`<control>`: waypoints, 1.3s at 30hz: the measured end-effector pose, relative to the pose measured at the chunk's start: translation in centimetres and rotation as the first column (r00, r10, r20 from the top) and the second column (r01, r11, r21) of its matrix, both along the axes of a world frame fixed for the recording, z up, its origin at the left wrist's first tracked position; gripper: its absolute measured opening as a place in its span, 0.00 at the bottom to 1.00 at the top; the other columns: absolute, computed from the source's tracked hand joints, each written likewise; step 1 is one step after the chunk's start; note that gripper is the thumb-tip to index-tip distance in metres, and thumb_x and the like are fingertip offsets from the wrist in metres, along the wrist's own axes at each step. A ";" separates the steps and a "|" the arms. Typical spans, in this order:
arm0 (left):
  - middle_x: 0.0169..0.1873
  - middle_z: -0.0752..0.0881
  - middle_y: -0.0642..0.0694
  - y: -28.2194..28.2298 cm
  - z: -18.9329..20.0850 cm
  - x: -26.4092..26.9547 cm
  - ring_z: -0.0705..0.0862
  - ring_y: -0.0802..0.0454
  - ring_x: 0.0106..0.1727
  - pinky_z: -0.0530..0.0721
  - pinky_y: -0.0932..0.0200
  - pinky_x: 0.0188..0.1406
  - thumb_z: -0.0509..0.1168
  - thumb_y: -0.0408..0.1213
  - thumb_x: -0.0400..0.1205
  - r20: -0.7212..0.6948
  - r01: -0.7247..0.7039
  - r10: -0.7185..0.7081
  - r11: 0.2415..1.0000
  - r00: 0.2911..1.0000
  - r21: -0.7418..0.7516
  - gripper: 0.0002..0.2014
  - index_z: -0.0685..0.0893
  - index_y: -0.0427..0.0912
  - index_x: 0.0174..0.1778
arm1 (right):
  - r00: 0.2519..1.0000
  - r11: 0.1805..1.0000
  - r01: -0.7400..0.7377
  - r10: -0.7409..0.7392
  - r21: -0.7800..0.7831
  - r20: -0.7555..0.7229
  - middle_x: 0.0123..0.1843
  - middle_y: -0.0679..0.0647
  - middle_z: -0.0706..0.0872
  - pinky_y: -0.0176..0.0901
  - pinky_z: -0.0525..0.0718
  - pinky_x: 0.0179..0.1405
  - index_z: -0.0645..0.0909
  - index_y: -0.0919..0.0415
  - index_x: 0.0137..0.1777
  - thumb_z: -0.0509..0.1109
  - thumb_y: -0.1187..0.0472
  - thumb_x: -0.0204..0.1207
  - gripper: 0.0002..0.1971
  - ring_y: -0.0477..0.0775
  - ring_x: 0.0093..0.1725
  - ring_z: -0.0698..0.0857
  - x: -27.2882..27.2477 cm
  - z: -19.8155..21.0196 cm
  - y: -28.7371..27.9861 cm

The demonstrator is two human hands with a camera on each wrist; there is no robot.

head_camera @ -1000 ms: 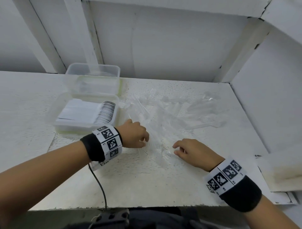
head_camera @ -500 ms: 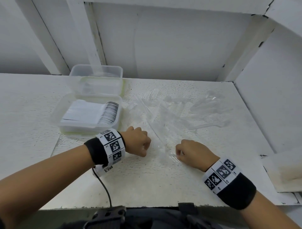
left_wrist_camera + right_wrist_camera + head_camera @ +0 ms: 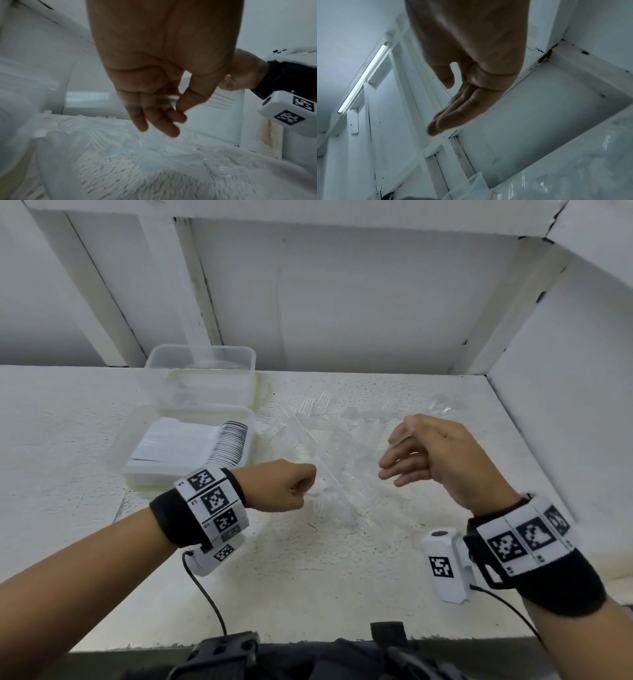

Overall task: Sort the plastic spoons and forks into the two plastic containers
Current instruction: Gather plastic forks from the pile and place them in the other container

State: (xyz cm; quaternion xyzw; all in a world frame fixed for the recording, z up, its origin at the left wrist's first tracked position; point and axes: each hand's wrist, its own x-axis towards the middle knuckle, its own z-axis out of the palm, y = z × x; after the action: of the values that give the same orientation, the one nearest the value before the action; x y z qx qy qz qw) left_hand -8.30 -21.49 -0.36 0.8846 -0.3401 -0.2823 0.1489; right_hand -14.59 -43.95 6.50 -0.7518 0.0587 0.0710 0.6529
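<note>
Many clear plastic spoons and forks point(image 3: 346, 450) lie loose on the white counter point(image 3: 308, 583), between and beyond the two hands; they are transparent and overlap, so an exact count cannot be made, though a few fork tines show at the far edge of the heap. Two plastic containers stand to the left of the heap, touching each other. The near container point(image 3: 191, 453) already holds a dense, ordered row of cutlery, too many and too close to count; the far container point(image 3: 202, 378) looks empty or nearly so. By that showing, the sorting is partly done, with much of the heap left.

The left hand point(image 3: 284, 491) is curled just above the near edge of the heap, and the left wrist view shows thumb and fingers point(image 3: 154, 121) pinching a thin clear piece, blurred. The right hand point(image 3: 435, 453) is raised over the heap, fingers spread and relaxed, holding nothing.
</note>
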 end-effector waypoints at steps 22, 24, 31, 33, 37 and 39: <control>0.51 0.85 0.45 -5.6 -1.6 1.5 0.80 0.46 0.54 0.79 0.54 0.50 0.64 0.40 0.80 0.268 0.279 -0.316 0.945 0.910 0.168 0.09 0.83 0.41 0.51 | 0.948 0.972 0.225 -0.236 -0.075 -0.214 0.25 0.49 0.67 0.37 0.59 0.21 0.74 0.50 0.51 0.54 0.55 0.86 0.07 0.46 0.22 0.61 -1.5 -7.2 -1.6; 0.48 0.86 0.46 -4.8 -0.9 1.2 0.80 0.47 0.51 0.79 0.56 0.50 0.62 0.38 0.80 0.292 0.264 -0.279 0.960 0.915 0.090 0.07 0.83 0.41 0.50 | 0.966 0.966 0.179 -0.208 -0.187 -0.152 0.27 0.51 0.70 0.38 0.67 0.26 0.75 0.50 0.50 0.52 0.57 0.86 0.09 0.48 0.24 0.67 -1.5 -7.1 -1.8; 0.39 0.83 0.51 0.8 1.3 -0.3 0.79 0.52 0.41 0.76 0.60 0.44 0.58 0.38 0.79 0.129 0.001 0.017 0.991 0.991 -0.137 0.09 0.80 0.42 0.51 | 0.985 0.835 0.123 -0.167 -0.536 -0.034 0.41 0.53 0.83 0.39 0.75 0.36 0.79 0.56 0.43 0.58 0.64 0.80 0.09 0.51 0.39 0.79 -1.6 -7.1 -2.1; 0.38 0.83 0.48 2.2 1.5 -0.7 0.78 0.53 0.36 0.77 0.59 0.40 0.56 0.40 0.78 0.077 -0.113 0.129 0.975 0.989 -0.190 0.06 0.75 0.43 0.44 | 0.985 0.747 -0.020 -0.098 -0.665 -0.140 0.43 0.50 0.82 0.43 0.77 0.41 0.78 0.56 0.47 0.62 0.54 0.80 0.07 0.52 0.45 0.81 -1.8 -7.4 -1.5; 0.31 0.76 0.53 3.8 1.2 -1.1 0.72 0.57 0.29 0.74 0.64 0.32 0.56 0.29 0.81 -0.145 -0.421 0.396 0.828 0.907 -0.371 0.08 0.73 0.46 0.40 | 0.943 0.416 -0.295 -0.016 -0.860 -0.331 0.55 0.53 0.83 0.42 0.74 0.43 0.73 0.56 0.62 0.64 0.46 0.79 0.18 0.55 0.54 0.82 -1.7 -9.0 0.0; 0.29 0.75 0.49 4.2 1.1 -1.3 0.73 0.53 0.29 0.75 0.59 0.28 0.56 0.32 0.78 -0.286 -0.536 0.454 0.734 0.844 -0.417 0.03 0.73 0.44 0.40 | 0.946 0.378 -0.287 -0.029 -0.880 -0.322 0.54 0.54 0.84 0.40 0.73 0.41 0.76 0.58 0.58 0.62 0.49 0.81 0.14 0.55 0.49 0.81 -1.4 -9.5 0.6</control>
State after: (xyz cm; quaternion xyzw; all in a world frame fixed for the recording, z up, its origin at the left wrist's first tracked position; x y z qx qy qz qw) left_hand -9.63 -17.32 0.77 0.8509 -0.1371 -0.2106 0.4612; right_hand -15.97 -43.36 -2.99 -0.9696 0.1214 0.1850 0.1047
